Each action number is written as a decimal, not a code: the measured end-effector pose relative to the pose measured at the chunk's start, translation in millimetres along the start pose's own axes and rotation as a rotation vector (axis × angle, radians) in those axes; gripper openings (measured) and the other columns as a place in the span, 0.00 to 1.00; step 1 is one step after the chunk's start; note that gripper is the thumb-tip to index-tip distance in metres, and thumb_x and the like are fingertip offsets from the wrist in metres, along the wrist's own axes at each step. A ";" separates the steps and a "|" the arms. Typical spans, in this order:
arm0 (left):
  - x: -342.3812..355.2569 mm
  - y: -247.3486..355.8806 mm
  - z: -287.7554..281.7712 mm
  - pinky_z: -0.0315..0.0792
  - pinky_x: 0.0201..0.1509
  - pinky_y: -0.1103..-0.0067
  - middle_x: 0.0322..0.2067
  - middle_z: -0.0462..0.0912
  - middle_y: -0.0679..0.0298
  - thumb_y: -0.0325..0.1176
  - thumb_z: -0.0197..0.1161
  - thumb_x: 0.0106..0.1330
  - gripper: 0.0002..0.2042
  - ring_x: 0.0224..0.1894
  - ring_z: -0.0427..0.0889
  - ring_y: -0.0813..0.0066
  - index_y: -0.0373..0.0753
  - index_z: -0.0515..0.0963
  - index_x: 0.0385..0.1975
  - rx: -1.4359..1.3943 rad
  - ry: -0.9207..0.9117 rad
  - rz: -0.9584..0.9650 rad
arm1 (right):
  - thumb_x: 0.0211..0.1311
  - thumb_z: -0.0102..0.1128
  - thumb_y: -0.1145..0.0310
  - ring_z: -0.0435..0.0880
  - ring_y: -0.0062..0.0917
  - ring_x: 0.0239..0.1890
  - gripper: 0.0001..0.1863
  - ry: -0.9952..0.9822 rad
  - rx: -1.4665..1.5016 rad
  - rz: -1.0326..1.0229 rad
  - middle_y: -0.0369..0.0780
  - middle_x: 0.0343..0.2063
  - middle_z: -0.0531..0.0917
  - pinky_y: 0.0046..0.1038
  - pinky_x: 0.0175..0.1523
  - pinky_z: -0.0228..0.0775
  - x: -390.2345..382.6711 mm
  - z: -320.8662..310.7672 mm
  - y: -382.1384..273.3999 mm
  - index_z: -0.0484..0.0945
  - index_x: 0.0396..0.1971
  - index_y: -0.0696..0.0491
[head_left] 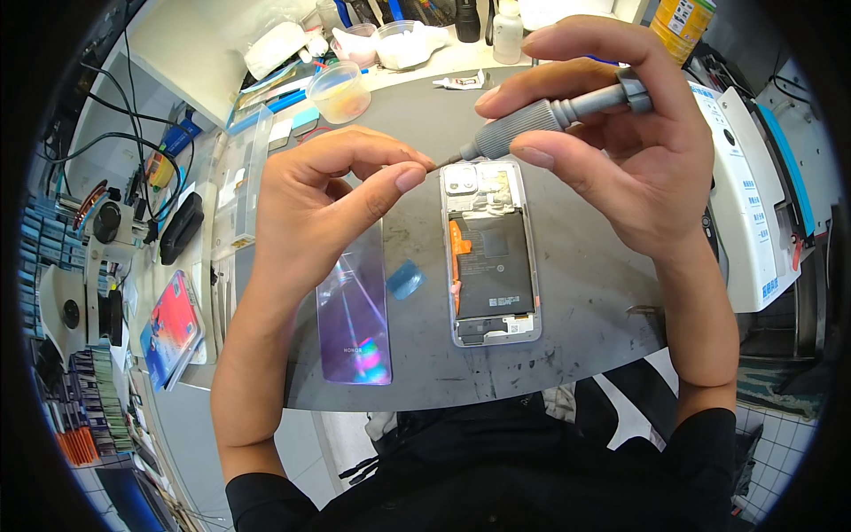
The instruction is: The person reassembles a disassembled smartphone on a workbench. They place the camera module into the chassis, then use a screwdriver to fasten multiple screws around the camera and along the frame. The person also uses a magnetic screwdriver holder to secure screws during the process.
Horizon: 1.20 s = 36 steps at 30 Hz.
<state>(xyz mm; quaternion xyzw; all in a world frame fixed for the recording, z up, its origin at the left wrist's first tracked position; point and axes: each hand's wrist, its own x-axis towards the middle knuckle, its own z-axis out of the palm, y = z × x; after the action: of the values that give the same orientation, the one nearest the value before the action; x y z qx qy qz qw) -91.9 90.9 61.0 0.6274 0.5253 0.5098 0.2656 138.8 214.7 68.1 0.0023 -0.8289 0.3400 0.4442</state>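
Observation:
My right hand [612, 133] holds a grey screwdriver [523, 127] with a ridged grip, tilted with its tip down to the left. At that tip, the thumb and forefinger of my left hand [332, 191] are pinched together around the end of the bit. Below the tool lies an opened phone [496, 266], its black battery, orange ribbon cable and camera block exposed. A purple phone back cover [355, 319] rests to its left, partly under my left hand. Between the two is a small piece of blue film [406, 279].
A dark grey mat [594, 301] covers the bench. Behind stand a round clear tub [339, 93], a small tube [461, 82] and a white bottle [507, 35]. A white machine [745, 204] is at the right; a stack of colourful boxes [173, 328] lies at the left.

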 end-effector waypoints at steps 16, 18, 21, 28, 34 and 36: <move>-1.7 -6.1 1.1 0.70 0.34 0.88 0.34 0.89 0.64 0.26 0.72 0.65 0.04 0.32 0.80 0.88 0.34 0.86 0.36 -0.261 -0.007 -0.068 | 0.64 0.63 0.82 0.87 0.38 0.51 0.29 0.034 0.034 -0.043 0.56 0.45 0.85 0.32 0.54 0.85 -2.2 3.0 0.0 0.63 0.62 0.62; -1.5 -5.7 -1.0 0.70 0.34 0.88 0.35 0.89 0.64 0.25 0.72 0.64 0.04 0.32 0.80 0.88 0.34 0.86 0.36 -0.315 -0.020 -0.121 | 0.64 0.64 0.82 0.87 0.38 0.51 0.29 0.050 0.039 -0.025 0.56 0.45 0.85 0.31 0.54 0.85 -3.2 4.7 -0.6 0.63 0.62 0.62; -3.1 -6.1 0.7 0.71 0.35 0.88 0.35 0.89 0.64 0.25 0.71 0.65 0.04 0.33 0.81 0.87 0.34 0.86 0.36 -0.307 -0.008 -0.122 | 0.64 0.64 0.82 0.87 0.38 0.51 0.29 0.020 0.049 -0.068 0.56 0.45 0.85 0.31 0.54 0.85 -3.0 5.0 4.3 0.63 0.62 0.62; -2.6 -1.4 3.6 0.76 0.40 0.85 0.44 0.87 0.66 0.32 0.72 0.65 0.14 0.46 0.80 0.82 0.37 0.85 0.48 0.046 -0.012 -0.030 | 0.61 0.68 0.80 0.88 0.27 0.48 0.27 -0.031 -0.176 -0.004 0.47 0.44 0.86 0.22 0.45 0.84 0.7 -2.5 2.9 0.69 0.59 0.58; 2.6 -15.5 -23.1 0.77 0.48 0.81 0.49 0.83 0.66 0.33 0.67 0.69 0.12 0.53 0.78 0.79 0.37 0.83 0.50 0.127 0.092 0.025 | 0.62 0.69 0.77 0.84 0.12 0.35 0.22 -0.148 -0.525 0.249 0.36 0.36 0.87 0.14 0.35 0.77 -2.0 -28.1 16.1 0.75 0.55 0.51; 2.3 -18.5 -25.7 0.76 0.47 0.82 0.48 0.83 0.67 0.32 0.66 0.69 0.11 0.52 0.78 0.80 0.37 0.83 0.48 0.132 0.104 0.010 | 0.61 0.69 0.77 0.83 0.13 0.32 0.22 -0.155 -0.467 0.272 0.35 0.35 0.87 0.15 0.34 0.75 -3.0 -27.1 21.0 0.75 0.54 0.50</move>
<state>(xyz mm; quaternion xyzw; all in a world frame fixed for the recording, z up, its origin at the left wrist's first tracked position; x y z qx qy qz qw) -122.9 93.6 54.4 0.6187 0.5677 0.5073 0.1937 154.1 245.3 64.2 -0.1856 -0.9090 0.1952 0.3182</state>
